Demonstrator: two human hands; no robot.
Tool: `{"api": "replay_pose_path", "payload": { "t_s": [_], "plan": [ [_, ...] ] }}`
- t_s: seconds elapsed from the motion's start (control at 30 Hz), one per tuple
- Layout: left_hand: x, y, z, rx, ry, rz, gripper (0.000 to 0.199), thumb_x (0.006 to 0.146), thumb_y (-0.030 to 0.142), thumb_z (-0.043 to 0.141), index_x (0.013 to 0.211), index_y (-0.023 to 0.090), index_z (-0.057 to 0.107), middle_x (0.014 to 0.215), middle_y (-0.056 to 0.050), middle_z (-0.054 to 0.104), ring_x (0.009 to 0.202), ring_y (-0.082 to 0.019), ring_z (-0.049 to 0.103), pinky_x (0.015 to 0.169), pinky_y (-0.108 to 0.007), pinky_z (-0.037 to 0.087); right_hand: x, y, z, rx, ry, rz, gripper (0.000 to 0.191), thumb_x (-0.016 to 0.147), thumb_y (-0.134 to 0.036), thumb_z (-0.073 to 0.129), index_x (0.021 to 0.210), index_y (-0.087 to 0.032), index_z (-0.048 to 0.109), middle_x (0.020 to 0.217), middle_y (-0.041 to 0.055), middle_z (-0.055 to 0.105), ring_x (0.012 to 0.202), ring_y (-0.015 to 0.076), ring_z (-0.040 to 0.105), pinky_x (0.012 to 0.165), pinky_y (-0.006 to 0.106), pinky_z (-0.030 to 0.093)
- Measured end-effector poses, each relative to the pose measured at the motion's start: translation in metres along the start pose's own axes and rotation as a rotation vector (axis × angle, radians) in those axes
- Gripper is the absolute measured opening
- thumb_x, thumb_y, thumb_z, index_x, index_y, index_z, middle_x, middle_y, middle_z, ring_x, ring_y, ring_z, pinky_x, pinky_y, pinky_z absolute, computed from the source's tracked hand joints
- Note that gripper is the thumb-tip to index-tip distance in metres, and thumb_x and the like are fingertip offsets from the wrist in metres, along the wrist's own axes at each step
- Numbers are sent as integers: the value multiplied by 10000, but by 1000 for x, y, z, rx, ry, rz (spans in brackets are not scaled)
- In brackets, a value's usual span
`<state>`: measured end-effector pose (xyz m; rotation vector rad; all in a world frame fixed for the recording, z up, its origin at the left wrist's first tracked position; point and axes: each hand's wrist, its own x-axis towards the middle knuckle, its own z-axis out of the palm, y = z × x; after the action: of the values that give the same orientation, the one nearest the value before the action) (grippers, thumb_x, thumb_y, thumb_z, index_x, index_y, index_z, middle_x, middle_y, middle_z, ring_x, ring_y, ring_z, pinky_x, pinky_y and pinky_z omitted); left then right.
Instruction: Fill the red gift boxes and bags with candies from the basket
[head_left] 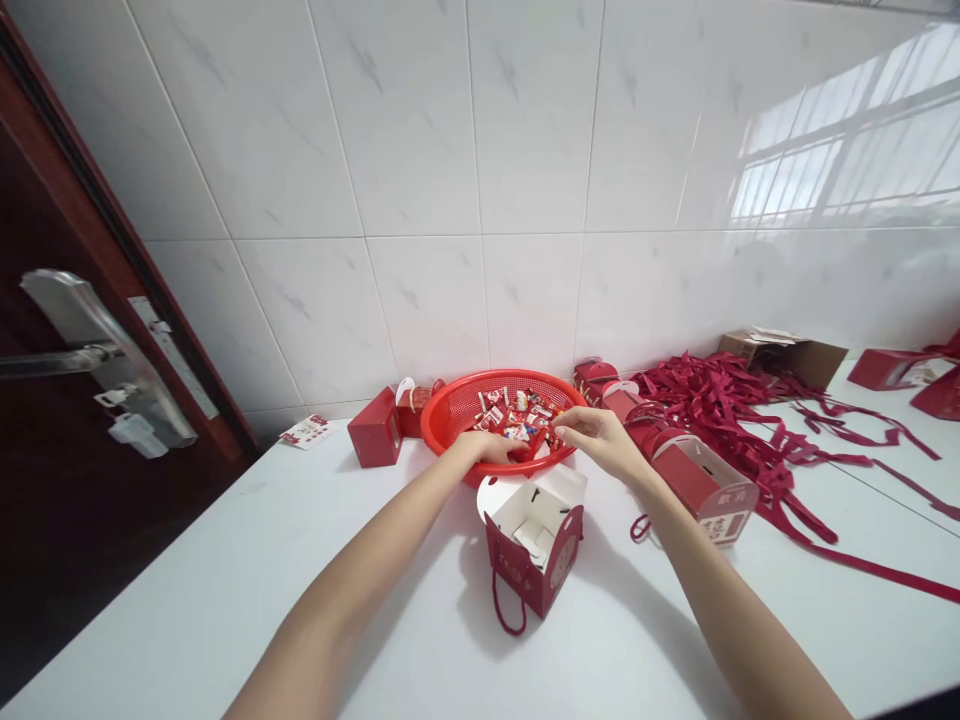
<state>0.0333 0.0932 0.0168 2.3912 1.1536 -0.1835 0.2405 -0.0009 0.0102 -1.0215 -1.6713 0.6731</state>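
A red plastic basket [439,425] holds wrapped candies [517,418], mostly red with some white and blue. My left hand [491,447] reaches over its near rim into the candies; the fingers are partly hidden, so their grip cannot be made out. At the right rim, my right hand [592,432] has its thumb and fingers curved and apart, with nothing visible between them. Below the basket, between my forearms, stands a dark red gift box [517,555]. Its flaps are up, the white inside shows, and a red cord handle [506,620] hangs at its front.
Another opened red box [697,485] lies beside my right forearm, with more red boxes behind it. Tangled red ribbons [712,400] spread near a cardboard box [806,360]. Left of the basket are a red box [375,430] and printed cards [307,432]. A tiled wall [420,180] backs the table.
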Motion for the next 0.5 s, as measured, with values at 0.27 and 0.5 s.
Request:
{"api": "replay_pose_path", "payload": {
  "t_s": [0.27,0.5],
  "plan": [
    [2,7,6,126,-191,-79,613,583,90,606,1157,264,727,1162,-65,742,1016,-302,674,835,-366,537,52,34,31,-64,47,88,166,779,-299,587,784,-172,695,771,54,735,637,173,657,606,283,520],
    [7,5,6,67,-252,-146,571,485,65,625,1024,211,749,901,-73,768,713,-275,688,595,-323,541,48,41,32,-273,-21,90,69,748,-240,650,729,-198,702,755,30,741,691,178,649,625,261,448]
  ]
}}
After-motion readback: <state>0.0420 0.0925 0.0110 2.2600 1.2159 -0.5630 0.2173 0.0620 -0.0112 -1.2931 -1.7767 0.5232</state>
